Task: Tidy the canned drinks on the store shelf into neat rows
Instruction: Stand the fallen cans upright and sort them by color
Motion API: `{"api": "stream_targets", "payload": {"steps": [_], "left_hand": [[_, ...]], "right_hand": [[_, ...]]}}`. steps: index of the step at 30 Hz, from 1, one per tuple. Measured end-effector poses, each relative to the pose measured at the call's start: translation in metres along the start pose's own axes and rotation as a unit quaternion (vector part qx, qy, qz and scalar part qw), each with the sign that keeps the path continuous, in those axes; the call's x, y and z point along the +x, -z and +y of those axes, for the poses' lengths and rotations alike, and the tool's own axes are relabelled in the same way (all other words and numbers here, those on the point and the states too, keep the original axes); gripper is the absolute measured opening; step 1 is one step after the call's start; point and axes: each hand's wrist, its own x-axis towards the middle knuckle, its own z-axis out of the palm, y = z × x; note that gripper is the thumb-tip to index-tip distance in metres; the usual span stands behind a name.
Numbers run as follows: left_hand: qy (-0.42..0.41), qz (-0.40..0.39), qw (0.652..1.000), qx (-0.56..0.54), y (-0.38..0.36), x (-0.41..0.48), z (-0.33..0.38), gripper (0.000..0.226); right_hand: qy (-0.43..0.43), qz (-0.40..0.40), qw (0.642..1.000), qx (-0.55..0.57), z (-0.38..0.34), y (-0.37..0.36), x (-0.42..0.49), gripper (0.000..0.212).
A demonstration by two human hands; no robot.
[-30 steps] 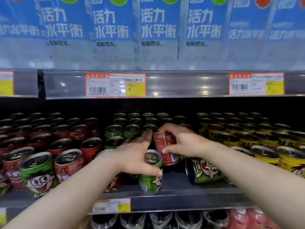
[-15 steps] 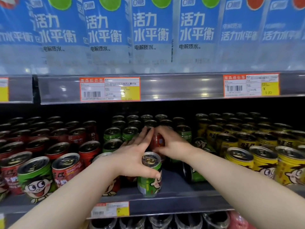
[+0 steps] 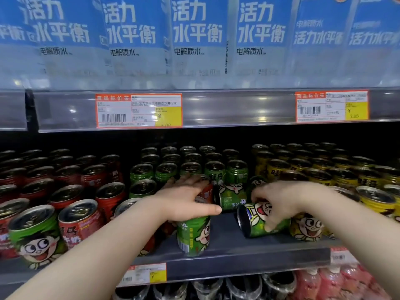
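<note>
Store shelf (image 3: 238, 256), dark deck, fills the lower half of the frame; above it a price-label rail (image 3: 216, 109) and blue-and-white drink packs (image 3: 194, 40) across the top. Red cans (image 3: 80, 221) stand in rows at lower left, green cans (image 3: 190, 167) in the middle, yellow cans (image 3: 376, 200) at right. One green can with a cartoon face (image 3: 35, 232) sits among the reds at far left, out of place as I judge it.

My left hand (image 3: 184, 202) is spread over the top of an upright green can (image 3: 193, 234) at the front of the middle gap, fingers reaching back onto a red can (image 3: 205, 191) just behind; whether I grip the red one I cannot tell. My right hand (image 3: 279, 204) is curled around a toppled green can (image 3: 257, 221) lying on its side, dark base facing left, touching a yellow can (image 3: 307, 228) at its right.

Step in hand, I'd say: stand the toppled can up. To do it well, roll my wrist so the lid comes up, keep the can low on the shelf, and set it in the bare strip right of the upright one, face forward, not knocking the yellow neighbour. Another green can (image 3: 229, 195) behind looks tilted or on its side; needs fixing too. Red can in the green zone should go left.

Below the shelf edge: bottle tops (image 3: 205, 286) at centre, pink bottles (image 3: 337, 282) lower right.
</note>
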Motion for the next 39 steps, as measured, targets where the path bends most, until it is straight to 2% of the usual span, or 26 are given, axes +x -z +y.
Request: {"api": "stream_targets", "payload": {"steps": [2,4,6,9,12,14,16,18,21,22,24,26,29,31,34,36,39], "left_hand": [[-0.003,-0.004,1.0,-0.003,-0.003,0.003,-0.002,0.082],[-0.005,0.002,1.0,0.003,-0.003,0.004,-0.003,0.081],[-0.01,0.01,1.0,0.005,-0.003,0.004,-0.002,0.081],[-0.015,0.011,1.0,0.01,-0.003,0.002,-0.001,0.081],[-0.014,0.007,1.0,0.006,-0.002,0.0,-0.002,0.08],[-0.014,0.005,1.0,0.001,-0.002,0.0,-0.003,0.081],[-0.014,0.007,1.0,0.003,-0.003,0.002,-0.004,0.081],[-0.013,0.007,1.0,0.005,-0.003,0.002,-0.004,0.081],[-0.012,0.008,1.0,0.008,-0.003,0.003,-0.003,0.081],[-0.014,0.011,1.0,0.009,-0.003,0.003,-0.003,0.081],[-0.017,0.014,1.0,0.01,-0.004,0.004,-0.004,0.086],[-0.018,0.016,1.0,-0.004,-0.005,0.005,-0.006,0.1],[0.006,0.011,0.998,-0.059,-0.004,0.01,-0.004,0.112],[0.03,0.012,0.997,-0.068,-0.002,0.013,0.003,0.111],[0.052,0.024,0.998,-0.031,-0.004,0.013,0.014,0.09],[0.049,0.024,0.998,-0.026,-0.005,0.012,0.013,0.085],[0.046,0.004,0.999,-0.024,-0.005,0.013,0.01,0.084]], "right_hand": [[0.022,0.066,0.997,-0.036,-0.007,-0.011,-0.004,0.077],[0.046,0.125,0.991,0.001,-0.01,-0.023,-0.003,0.076],[0.063,0.154,0.976,0.138,-0.014,-0.038,0.003,0.076],[0.087,0.202,0.909,0.355,-0.024,-0.062,0.013,0.071],[0.093,0.202,0.856,0.467,-0.028,-0.082,0.016,0.076],[0.089,0.17,0.851,0.489,-0.025,-0.091,0.014,0.091],[0.095,0.149,0.86,0.479,-0.023,-0.095,0.01,0.09],[0.094,0.168,0.851,0.489,-0.022,-0.096,0.009,0.088],[0.072,0.232,0.804,0.543,-0.02,-0.085,0.007,0.087],[0.068,0.258,0.802,0.534,-0.021,-0.081,0.007,0.085],[0.077,0.285,0.833,0.469,-0.027,-0.072,0.005,0.076],[0.105,0.275,0.857,0.424,-0.035,-0.067,0.004,0.073],[0.152,0.222,0.851,0.451,-0.033,-0.055,0.004,0.066],[0.141,0.245,0.855,0.435,-0.02,-0.041,0.011,0.048],[0.098,0.289,0.912,0.275,-0.004,-0.02,0.029,0.038],[0.078,0.258,0.94,0.207,0.002,-0.016,0.042,0.047],[0.012,0.17,0.985,0.023,0.002,-0.026,0.057,0.082]]}}
